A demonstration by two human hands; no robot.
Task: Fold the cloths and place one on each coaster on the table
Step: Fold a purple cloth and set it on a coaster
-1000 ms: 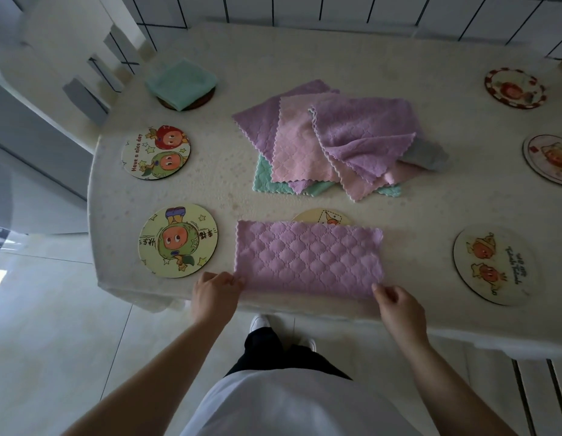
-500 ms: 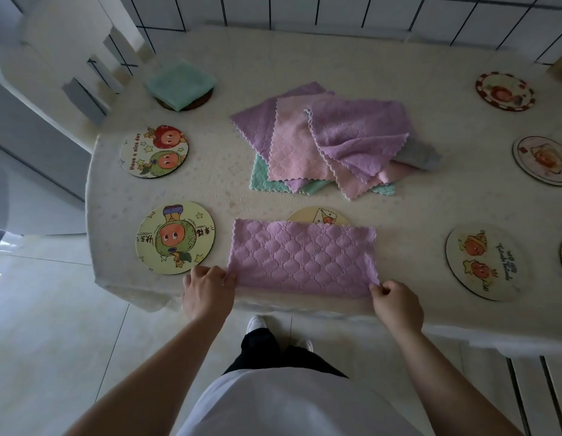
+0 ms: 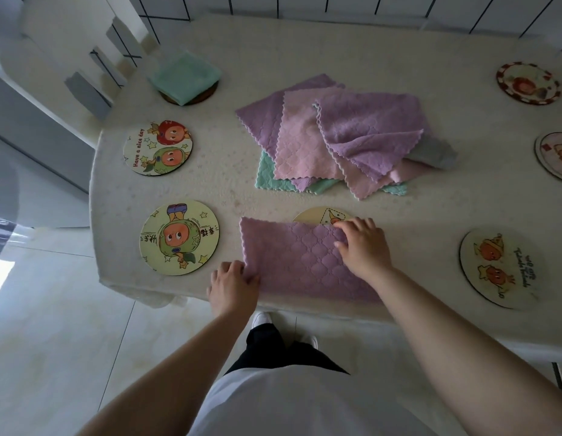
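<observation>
hands are both on the purple cloth (image 3: 292,259) at the near edge of the table (image 3: 399,58): the left hand (image 3: 232,286) pinches its near left corner to pin it down, while the right hand (image 3: 363,245) lies on the far right part with fingers curled at the top edge, though whether it grips or just presses i cannot tell. cloth sits folded into a long strip, half covering a coaster (image 3: 323,215), so i'd judge the next fold goes across. one green cloth (image 3: 185,77) already tops a far coaster, and the unfolded pile (image 3: 339,136) waits mid-table, within reach.
</observation>
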